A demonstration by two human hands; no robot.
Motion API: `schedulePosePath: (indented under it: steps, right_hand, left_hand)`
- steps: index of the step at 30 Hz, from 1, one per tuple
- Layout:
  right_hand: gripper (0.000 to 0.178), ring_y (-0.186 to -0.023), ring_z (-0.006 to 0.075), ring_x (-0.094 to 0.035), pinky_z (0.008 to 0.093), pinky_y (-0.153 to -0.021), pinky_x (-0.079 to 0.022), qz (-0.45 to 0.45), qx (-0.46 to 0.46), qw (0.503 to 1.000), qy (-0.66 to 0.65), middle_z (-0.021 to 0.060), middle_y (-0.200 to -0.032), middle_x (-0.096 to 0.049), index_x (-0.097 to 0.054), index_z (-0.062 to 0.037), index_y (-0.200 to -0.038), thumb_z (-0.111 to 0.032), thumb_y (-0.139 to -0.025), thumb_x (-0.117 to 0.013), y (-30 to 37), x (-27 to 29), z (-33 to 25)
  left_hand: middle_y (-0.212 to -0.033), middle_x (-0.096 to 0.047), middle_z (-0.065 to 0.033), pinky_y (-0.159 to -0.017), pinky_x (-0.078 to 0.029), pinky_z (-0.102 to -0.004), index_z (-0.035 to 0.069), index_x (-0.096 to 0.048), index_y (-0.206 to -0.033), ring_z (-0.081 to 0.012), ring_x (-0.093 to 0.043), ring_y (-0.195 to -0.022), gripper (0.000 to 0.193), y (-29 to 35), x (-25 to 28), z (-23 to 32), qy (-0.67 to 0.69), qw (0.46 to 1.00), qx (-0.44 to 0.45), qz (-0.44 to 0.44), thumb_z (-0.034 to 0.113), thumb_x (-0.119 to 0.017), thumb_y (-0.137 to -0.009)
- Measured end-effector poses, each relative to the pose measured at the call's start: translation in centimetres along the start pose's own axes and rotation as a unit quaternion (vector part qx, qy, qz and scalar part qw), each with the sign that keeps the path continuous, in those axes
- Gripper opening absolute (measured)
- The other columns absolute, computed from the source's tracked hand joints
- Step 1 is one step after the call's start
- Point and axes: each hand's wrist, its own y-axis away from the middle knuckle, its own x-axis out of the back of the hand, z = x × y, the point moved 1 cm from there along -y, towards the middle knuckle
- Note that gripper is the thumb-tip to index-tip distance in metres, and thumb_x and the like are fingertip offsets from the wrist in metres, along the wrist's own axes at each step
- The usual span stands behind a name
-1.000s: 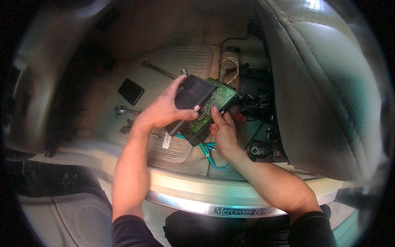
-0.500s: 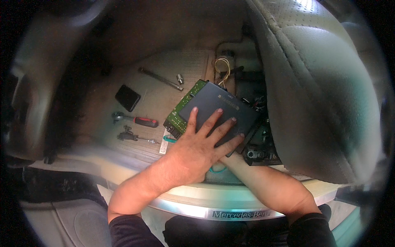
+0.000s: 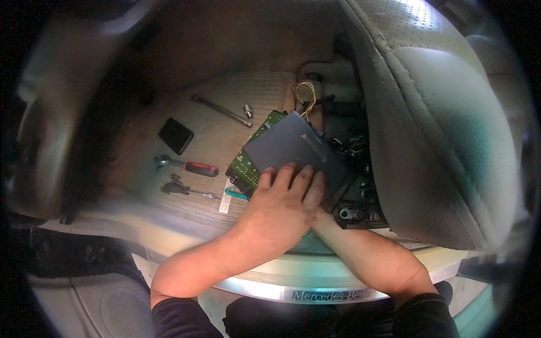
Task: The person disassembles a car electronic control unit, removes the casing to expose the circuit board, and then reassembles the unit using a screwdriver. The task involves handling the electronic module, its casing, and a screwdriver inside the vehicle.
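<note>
The left hand, fingers bent, rests on the cover, likely steadying it over the board; right hand hidden; neither grip can be determined.

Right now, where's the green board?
In the head view, right of the ratchet, the green board pokes out past the left edge of the dark cover that the left hand touches.

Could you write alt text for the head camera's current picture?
A left hand rests on a flat, dark-grey rectangular panel overlapping a green circuit board; the right hand is hidden. Left of them, a red-and-black-handled metal ratchet lies on the beige car floor.
</note>
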Motion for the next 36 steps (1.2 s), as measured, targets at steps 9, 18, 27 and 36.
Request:
schedulePosePath:
  steps: [9, 18, 27, 36]
  right_hand:
    - [0.049, -0.123, 0.0375, -0.052, 0.0423, -0.108, -0.035, 0.014, 0.000, 1.000, 0.003, 0.0206, -0.131, -0.058, -0.054, -0.0015, -0.130, -0.038, -0.097, -0.056, -0.6, 0.1, 1.1]
    - [0.035, -0.084, 0.0071, -0.053, 0.0222, -0.071, -0.042, 0.003, 0.011, 0.989, -0.151, -0.0013, -0.106, -0.061, -0.058, -0.0098, -0.125, -0.023, -0.094, -0.061, -0.6, -0.9, -2.6]
    - [0.030, -0.100, 0.0105, -0.057, 0.0249, -0.087, -0.045, 0.067, 0.040, 0.996, 0.043, 0.0020, -0.114, -0.060, -0.057, -0.0089, -0.123, -0.029, -0.101, -0.054, -1.4, 0.8, 5.2]
    - [0.033, -0.111, 0.0160, -0.057, 0.0299, -0.097, -0.045, -0.011, 0.120, 0.992, 0.035, 0.0070, -0.122, -0.060, -0.053, -0.0042, -0.129, -0.021, -0.101, -0.053, -0.1, -0.2, -2.3]
  left_hand:
    - [-0.128, -0.055, -0.0238, -0.104, -0.037, -0.0635, 0.003, -0.056, -0.115, -0.0425, -0.049, -0.125, 0.033, -0.1, -0.4, -2.9, -0.100, 0.987, 0.092, 0.081, 0.019, -0.057, -0.087]
    - [-0.119, -0.068, -0.0135, -0.108, -0.041, -0.0471, 0.006, -0.065, -0.121, -0.0328, -0.057, -0.123, 0.062, 0.7, 1.1, -13.1, 0.076, 0.934, 0.097, 0.334, -0.017, -0.052, -0.065]
    - [-0.141, -0.056, -0.0106, -0.113, -0.037, -0.0410, 0.005, -0.067, -0.120, -0.0321, -0.043, -0.139, 0.048, 1.2, 1.0, -12.2, 0.347, 0.934, 0.071, -0.040, -0.002, -0.066, -0.072]
    - [-0.137, -0.050, -0.0247, -0.109, -0.040, -0.0465, 0.006, -0.049, -0.139, -0.0412, -0.047, -0.131, 0.094, -1.8, -2.5, -8.4, 0.200, 0.949, 0.206, 0.129, 0.047, -0.088, -0.064]
